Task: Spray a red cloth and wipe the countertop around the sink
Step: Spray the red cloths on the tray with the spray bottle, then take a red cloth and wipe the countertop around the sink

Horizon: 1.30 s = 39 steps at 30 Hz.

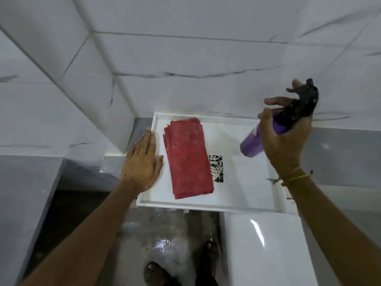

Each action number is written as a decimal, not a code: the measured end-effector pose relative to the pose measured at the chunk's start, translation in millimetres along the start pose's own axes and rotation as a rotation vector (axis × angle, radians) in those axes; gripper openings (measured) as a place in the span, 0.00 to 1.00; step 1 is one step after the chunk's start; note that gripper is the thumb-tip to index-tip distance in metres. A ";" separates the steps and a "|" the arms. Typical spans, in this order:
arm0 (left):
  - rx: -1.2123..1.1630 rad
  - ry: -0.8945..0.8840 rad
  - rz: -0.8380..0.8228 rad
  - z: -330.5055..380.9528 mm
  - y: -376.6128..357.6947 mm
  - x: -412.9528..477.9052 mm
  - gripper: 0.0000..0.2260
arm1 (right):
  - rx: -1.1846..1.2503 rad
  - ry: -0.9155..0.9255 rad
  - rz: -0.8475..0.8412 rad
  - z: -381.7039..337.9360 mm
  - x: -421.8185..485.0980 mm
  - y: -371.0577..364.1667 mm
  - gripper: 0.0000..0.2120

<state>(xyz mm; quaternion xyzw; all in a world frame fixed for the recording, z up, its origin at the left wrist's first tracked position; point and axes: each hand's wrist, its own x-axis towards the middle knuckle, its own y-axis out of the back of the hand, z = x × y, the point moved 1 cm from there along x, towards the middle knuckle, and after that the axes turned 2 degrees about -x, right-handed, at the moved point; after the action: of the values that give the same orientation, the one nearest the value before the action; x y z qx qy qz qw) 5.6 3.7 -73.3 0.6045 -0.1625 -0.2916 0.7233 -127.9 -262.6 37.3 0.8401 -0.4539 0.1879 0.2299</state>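
Observation:
A folded red cloth (188, 157) lies flat on a white tray (243, 178), left of centre. My left hand (143, 159) rests flat, fingers together, on the tray's left rim just beside the cloth, holding nothing. My right hand (286, 137) holds a purple spray bottle (255, 141) with a black trigger head above the tray's right side, tilted with its base pointing down towards the cloth. A black patterned square (216, 168) shows on the tray, partly under the cloth's right edge.
White marble-look wall tiles (185, 58) rise behind the tray. A glossy white fixture (263, 248) sits below the tray at the lower right. A grey ledge (340, 157) runs to the right. Wet grey floor and my feet (156, 273) show below.

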 end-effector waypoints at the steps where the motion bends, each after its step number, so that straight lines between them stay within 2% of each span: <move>1: -0.002 0.001 -0.003 0.1 0.3 0.0 0.32 | -0.004 0.001 0.020 8.0 4.6 -2.0 0.26; 6: 0.018 0.018 -0.027 0.2 -0.8 0.1 0.32 | -0.045 -0.011 -0.013 37.0 8.8 -8.5 0.25; 13: 0.020 0.011 -0.035 0.9 0.0 1.0 0.34 | -0.044 -0.088 0.038 53.8 5.0 -6.9 0.27; 16: 0.011 0.014 -0.034 1.8 0.5 0.4 0.34 | -0.078 -0.143 0.028 52.5 1.5 -6.6 0.32; 19: 0.006 0.015 -0.028 2.1 1.0 0.5 0.34 | -0.119 -0.210 -0.003 44.0 -8.0 -0.8 0.43; 21: 0.000 0.011 -0.022 1.9 -0.1 0.8 0.34 | -0.146 -0.264 0.047 38.3 -28.3 9.9 0.45; 23: -0.005 0.007 -0.010 1.5 -1.6 1.0 0.33 | -0.121 -0.341 0.186 30.8 -64.6 25.1 0.38; 25: -0.012 0.005 0.003 0.6 -3.4 1.0 0.33 | -0.141 -0.407 0.255 17.2 -103.7 33.2 0.23; 27: -0.010 -0.004 0.016 -0.2 -4.8 1.5 0.32 | -0.221 -0.456 0.096 6.1 -123.8 22.5 0.09; 29: -0.009 -0.009 0.021 0.8 -5.1 0.9 0.31 | -0.296 -0.502 -0.195 6.4 -119.3 -5.4 0.07; 31: -0.001 0.000 0.029 2.2 -3.9 -1.1 0.31 | -0.384 -0.549 -0.496 9.8 -96.6 -45.4 0.16; 33: 0.009 0.005 0.021 2.6 -1.6 -2.7 0.31 | -0.511 -0.573 -0.674 15.0 -75.5 -82.6 0.26; 36: 0.010 0.014 0.002 2.9 0.7 -2.1 0.31 | -0.628 -0.575 -0.733 25.4 -59.0 -115.5 0.31; 39: 0.000 0.011 0.000 2.1 0.7 0.7 0.30 | -0.612 -0.738 -0.724 36.7 -49.7 -124.4 0.34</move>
<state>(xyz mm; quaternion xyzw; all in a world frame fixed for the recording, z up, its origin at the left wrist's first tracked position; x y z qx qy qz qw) 5.1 1.7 -72.2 0.6062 -0.1585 -0.2882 0.7241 -44.0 -189.4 -45.8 0.8466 -0.2222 -0.3458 0.3380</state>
